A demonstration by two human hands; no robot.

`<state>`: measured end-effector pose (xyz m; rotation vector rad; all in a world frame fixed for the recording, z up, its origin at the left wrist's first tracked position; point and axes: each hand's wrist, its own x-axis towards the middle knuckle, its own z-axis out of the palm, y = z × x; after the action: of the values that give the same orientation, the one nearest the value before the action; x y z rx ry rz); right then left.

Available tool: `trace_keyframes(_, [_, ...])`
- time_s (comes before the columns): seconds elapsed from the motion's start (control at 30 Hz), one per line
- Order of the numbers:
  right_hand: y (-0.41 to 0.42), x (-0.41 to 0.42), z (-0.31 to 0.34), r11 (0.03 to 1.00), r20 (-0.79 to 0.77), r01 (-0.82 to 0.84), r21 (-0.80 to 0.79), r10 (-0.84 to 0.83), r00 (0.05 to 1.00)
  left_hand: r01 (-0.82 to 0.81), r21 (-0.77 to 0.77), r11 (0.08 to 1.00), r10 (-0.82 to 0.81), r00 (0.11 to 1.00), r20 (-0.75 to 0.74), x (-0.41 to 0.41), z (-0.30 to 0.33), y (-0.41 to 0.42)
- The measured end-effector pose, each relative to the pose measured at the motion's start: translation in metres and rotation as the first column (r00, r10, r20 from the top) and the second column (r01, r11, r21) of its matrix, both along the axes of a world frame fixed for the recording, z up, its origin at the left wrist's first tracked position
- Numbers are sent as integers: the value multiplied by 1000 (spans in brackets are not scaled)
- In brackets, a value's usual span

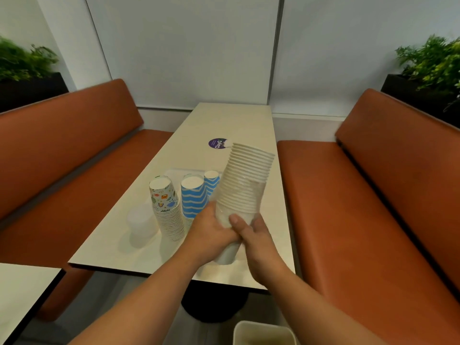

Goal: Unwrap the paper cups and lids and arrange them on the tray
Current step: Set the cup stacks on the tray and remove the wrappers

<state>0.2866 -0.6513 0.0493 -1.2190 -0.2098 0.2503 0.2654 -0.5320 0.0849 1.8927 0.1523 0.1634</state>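
On the surface [117, 242], from the left: a translucent stack of lids [141, 224], a patterned cup stack [166, 207], then blue-striped cups [194, 196] by a barely visible tray [174, 173]. To the right, a tall white cup stack [245, 181] is held tilted above the surface – the left hand [211, 234] and right hand [257, 241] are both clamped around its base, fingers curled. Clear wrap appears partly peeled, so unwrapping seems underway; next, the film likely needs pulling clear.
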Motion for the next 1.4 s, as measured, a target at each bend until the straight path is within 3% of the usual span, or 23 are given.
trace_keyframes(0.07, [-3, 4, -1, 1000, -16, -22, -8, 22, 1000, 35, 79, 996, -33, 999, -30, -1, 0, 2])
trace_keyframes(0.2, [-12, 24, 31, 964, -107, 22, 264, 7, 994, 161, 216, 963, -162, 987, -14, -9, 12, -4])
trace_keyframes(0.3, [-19, 33, 47, 955, -112, 24, 297, 10, 994, 235, 259, 937, -251, 968, 26, -20, 7, -2])
trace_keyframes(0.5, [4, 4, 19, 996, 1, 37, 78, -37, 999, 47, 120, 992, -56, 996, 65, -22, 2, -8])
trace_keyframes(0.63, [6, -9, 7, 993, 99, -55, -104, 66, 993, -83, 94, 992, 74, 993, 97, -19, -4, -3])
trace_keyframes(0.8, [-3, -6, 8, 975, 76, -118, -186, 134, 988, -143, 28, 989, 140, 988, 71, -21, -21, -1])
trace_keyframes(0.93, [-10, 17, 36, 996, 151, 28, -83, -15, 988, -113, 25, 993, 112, 992, 61, -17, -19, -5])
trace_keyframes(1.2, [-9, 3, 22, 962, 213, -72, -262, 130, 968, -58, -1, 998, 58, 985, 165, -12, -16, -1])
trace_keyframes(1.27, [-17, 17, 30, 979, 212, -3, -201, 47, 976, -74, 60, 995, 65, 986, 154, -14, -19, 6])
trace_keyframes(1.4, [-11, 31, 50, 996, 254, -34, -79, 53, 966, 0, 119, 993, -13, 994, 108, -14, -12, 5])
